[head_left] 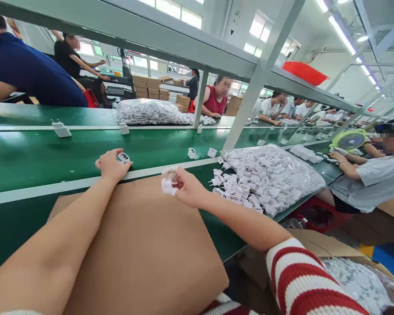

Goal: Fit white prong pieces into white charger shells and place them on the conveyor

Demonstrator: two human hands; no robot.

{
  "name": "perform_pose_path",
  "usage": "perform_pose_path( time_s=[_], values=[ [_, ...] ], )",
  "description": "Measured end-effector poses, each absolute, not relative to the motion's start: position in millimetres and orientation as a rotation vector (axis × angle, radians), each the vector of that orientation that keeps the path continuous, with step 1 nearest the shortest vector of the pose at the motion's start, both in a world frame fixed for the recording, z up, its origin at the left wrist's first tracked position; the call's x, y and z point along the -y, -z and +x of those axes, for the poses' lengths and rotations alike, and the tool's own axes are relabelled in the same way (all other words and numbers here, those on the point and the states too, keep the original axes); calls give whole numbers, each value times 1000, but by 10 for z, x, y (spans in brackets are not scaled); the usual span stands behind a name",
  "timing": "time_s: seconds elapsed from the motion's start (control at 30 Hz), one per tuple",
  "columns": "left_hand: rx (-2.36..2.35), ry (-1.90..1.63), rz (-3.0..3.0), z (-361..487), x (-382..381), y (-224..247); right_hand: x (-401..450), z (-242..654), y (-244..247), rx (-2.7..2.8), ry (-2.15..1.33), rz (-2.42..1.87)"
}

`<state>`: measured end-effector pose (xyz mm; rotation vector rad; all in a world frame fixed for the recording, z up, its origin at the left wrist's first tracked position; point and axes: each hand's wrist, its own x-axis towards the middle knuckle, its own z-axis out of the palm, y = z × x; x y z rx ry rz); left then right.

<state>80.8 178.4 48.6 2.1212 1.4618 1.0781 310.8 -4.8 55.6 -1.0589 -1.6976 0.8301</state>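
My left hand (113, 165) reaches onto the green conveyor belt, its fingers closed around a small white charger body (124, 157) with dark openings in its end. My right hand (192, 189) is raised above the cardboard sheet (147, 236) and pinches a white plug cover (168, 185); thin metal pins seem to show at its fingers, though blur hides the detail. To the right, a heap of loose white plug covers (238, 183) spills from a clear plastic bag (282, 179) on the bench.
On the belt (157, 146) stand several white chargers, one charger (191, 152) just beyond my right hand. A slanted metal post (249, 100) rises at the belt's near edge. A co-worker (367, 175) sits at right. An open carton (321, 243) of bagged white parts stands low right.
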Motion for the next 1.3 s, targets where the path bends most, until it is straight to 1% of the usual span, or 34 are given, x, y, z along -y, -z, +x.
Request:
perform_pose_path(
  time_s=[0.17, 0.27, 0.33, 0.43, 0.53, 0.6, 0.67, 0.73, 0.8, 0.87, 0.93, 1.0, 1.1, 1.2, 1.3],
  values=[
    [-1608, -1210, 2192, 953, -1648, -587, 329, 3178, -510, 2055, -629, -1243],
    [-1547, -1223, 2226, 963, -1500, -612, 341, 3228, -422, 2175, -600, -1334],
    [-1385, -1142, 2220, 923, -1252, -601, 356, 3237, -345, 2241, -612, -1359],
    [-1209, -906, 2180, 860, -694, -509, 417, 3238, -283, 2268, -607, -1427],
    [-1148, -733, 2183, 830, -212, -383, 503, 3244, -316, 2172, -543, -1505],
    [-1094, -623, 2180, 816, -111, -349, 551, 3240, -350, 2045, -595, -1451],
    [-1080, -553, 2154, 790, -241, -371, 570, 3211, -355, 1842, -730, -1352],
    [-1201, -608, 2138, 736, -569, -411, 542, 3162, -317, 1573, -919, -1250],
    [-1530, -779, 2132, 649, -998, -418, 453, 3119, -242, 1334, -1099, -1173],
    [-1928, -859, 2049, 533, -1404, -373, 313, 3121, -153, 1207, -1204, -1132],
    [-2047, -839, 1954, 400, -1699, -309, 147, 3187, -82, 1173, -1232, -1143],
    [-2016, -826, 1891, 268, -1858, -271, -10, 3302, -59, 1150, -1238, -1174],
    [-1926, -884, 1806, 123, -1896, -302, -160, 3471, -130, 1059, -1314, -1177],
    [-1804, -977, 1685, 88, -1764, -391, -172, 3540, -283, 938, -1517, -1132],
    [-1537, -1020, 1606, 152, -1448, -480, -73, 3507, -445, 838, -1661, -1102]
  ],
)
